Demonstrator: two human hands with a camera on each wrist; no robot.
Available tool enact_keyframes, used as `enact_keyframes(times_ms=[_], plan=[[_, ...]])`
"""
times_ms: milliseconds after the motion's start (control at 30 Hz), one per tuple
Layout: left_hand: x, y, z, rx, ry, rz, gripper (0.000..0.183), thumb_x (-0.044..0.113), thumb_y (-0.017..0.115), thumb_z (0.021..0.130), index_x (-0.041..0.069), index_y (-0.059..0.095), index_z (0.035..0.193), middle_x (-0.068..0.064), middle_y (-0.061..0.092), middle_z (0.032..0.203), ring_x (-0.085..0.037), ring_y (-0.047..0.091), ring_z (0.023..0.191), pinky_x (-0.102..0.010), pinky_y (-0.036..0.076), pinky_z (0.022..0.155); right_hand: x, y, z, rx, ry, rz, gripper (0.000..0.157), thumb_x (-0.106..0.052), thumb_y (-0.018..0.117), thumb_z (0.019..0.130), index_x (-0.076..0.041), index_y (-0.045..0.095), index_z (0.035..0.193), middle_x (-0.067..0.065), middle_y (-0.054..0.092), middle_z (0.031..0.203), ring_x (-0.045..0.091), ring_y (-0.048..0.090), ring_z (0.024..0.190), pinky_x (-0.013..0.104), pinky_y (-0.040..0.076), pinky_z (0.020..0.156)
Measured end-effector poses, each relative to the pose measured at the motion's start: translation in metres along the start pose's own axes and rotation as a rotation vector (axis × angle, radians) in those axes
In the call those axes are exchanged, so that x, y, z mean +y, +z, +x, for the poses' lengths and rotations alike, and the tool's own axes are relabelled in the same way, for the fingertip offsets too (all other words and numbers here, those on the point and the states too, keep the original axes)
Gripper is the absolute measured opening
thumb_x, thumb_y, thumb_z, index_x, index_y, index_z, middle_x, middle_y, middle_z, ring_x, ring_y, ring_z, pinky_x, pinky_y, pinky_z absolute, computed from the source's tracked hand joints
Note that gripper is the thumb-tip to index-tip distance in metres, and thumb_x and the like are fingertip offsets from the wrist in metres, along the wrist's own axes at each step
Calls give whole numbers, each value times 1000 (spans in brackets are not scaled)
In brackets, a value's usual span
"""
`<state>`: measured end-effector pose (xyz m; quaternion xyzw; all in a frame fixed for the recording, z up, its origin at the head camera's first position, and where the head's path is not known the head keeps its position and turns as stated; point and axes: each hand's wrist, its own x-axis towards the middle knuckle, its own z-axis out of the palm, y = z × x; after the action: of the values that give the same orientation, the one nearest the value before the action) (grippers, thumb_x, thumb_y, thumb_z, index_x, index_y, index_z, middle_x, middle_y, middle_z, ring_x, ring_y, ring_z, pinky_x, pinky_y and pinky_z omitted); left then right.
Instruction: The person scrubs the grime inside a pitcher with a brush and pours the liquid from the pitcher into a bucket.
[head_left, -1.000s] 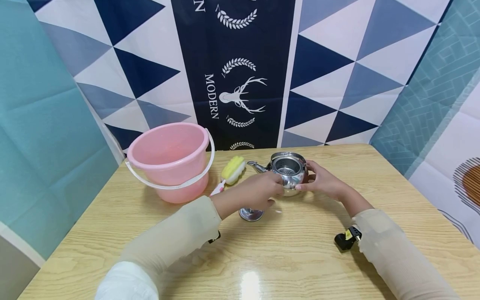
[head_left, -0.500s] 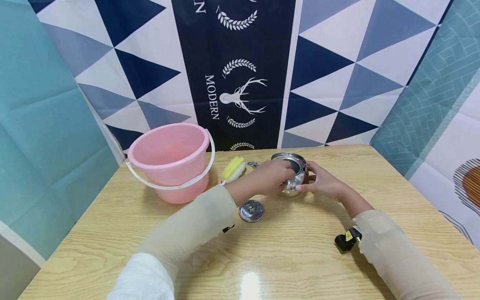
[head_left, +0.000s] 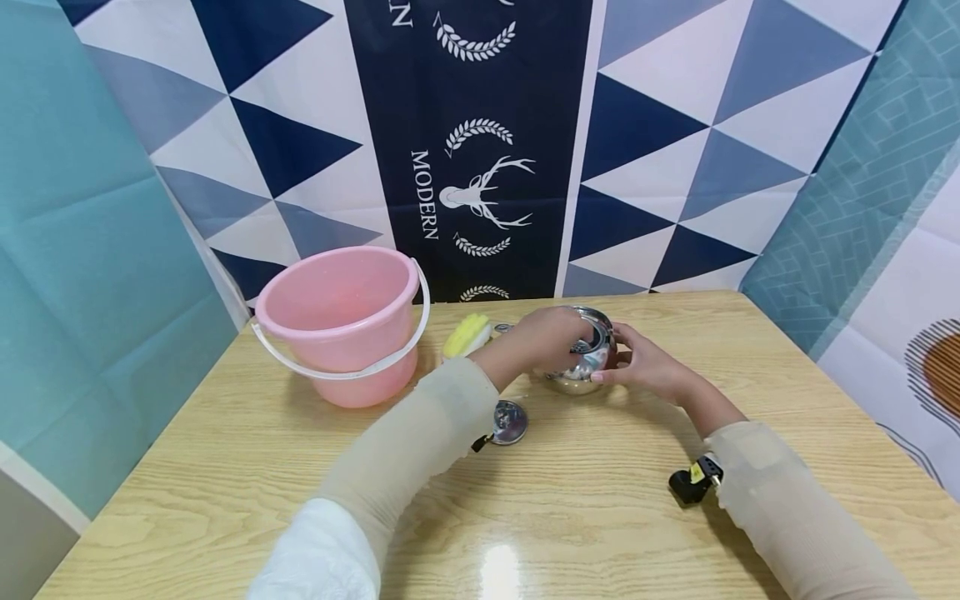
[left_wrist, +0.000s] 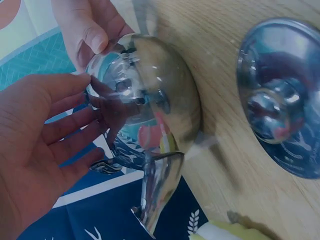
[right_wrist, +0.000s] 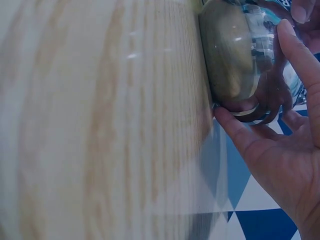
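A shiny metal teapot (head_left: 576,379) stands on the wooden table, its lid off. My right hand (head_left: 647,362) holds its right side; in the right wrist view, thumb and fingers spread round the polished body (right_wrist: 235,55). My left hand (head_left: 553,335) reaches over the teapot's mouth from the left. The left wrist view shows its fingers (left_wrist: 70,127), fairly straight, at the rim, with the spout (left_wrist: 157,182) below them. A perforated strainer sits in the mouth, largely hidden by the left hand. The round lid (head_left: 512,421) lies knob up on the table, partly behind the left wrist.
A pink bucket (head_left: 337,342) with a white handle stands at the back left. Between it and the teapot lies a yellow-and-white sponge brush (head_left: 467,335), its handle hidden behind my left arm. A patterned cloth (head_left: 472,167) hangs behind the table.
My left hand has moved right and up, from in front of the teapot to over its mouth. The right hand keeps its hold; the lid lies in the same place.
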<state>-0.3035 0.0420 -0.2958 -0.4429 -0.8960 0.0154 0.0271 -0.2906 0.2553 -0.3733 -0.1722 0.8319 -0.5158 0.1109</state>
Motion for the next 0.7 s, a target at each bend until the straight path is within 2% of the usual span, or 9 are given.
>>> enact_keyframes(times_ms=[100,300,500,700], plan=[[1,-1,5,-25,0,-25,20,26,68,90,16,71,106,6,66,106,-10,58,100,-26,45,90,0,0,0,-3,-4,3,90,-22,78,84,-10,19,151,18,30,149,45,34,135,52,36,102],[2,0,10,-52,4,-56,17,28,67,90,14,71,99,8,66,92,-9,59,86,-25,46,83,1,0,-1,-5,-6,1,91,-21,77,85,-9,18,152,19,28,150,46,33,136,53,36,102],[3,1,13,-67,1,-44,20,30,66,91,15,71,103,7,68,98,-10,60,93,-25,46,87,2,0,-1,-7,-14,9,90,-21,77,85,-9,19,152,19,31,148,44,37,133,49,39,100],[5,-3,11,-84,5,-26,18,32,65,92,15,70,98,9,65,90,-9,59,88,-27,46,84,2,0,-1,-5,-15,1,90,-20,77,85,-9,18,152,19,30,149,44,38,132,50,39,100]])
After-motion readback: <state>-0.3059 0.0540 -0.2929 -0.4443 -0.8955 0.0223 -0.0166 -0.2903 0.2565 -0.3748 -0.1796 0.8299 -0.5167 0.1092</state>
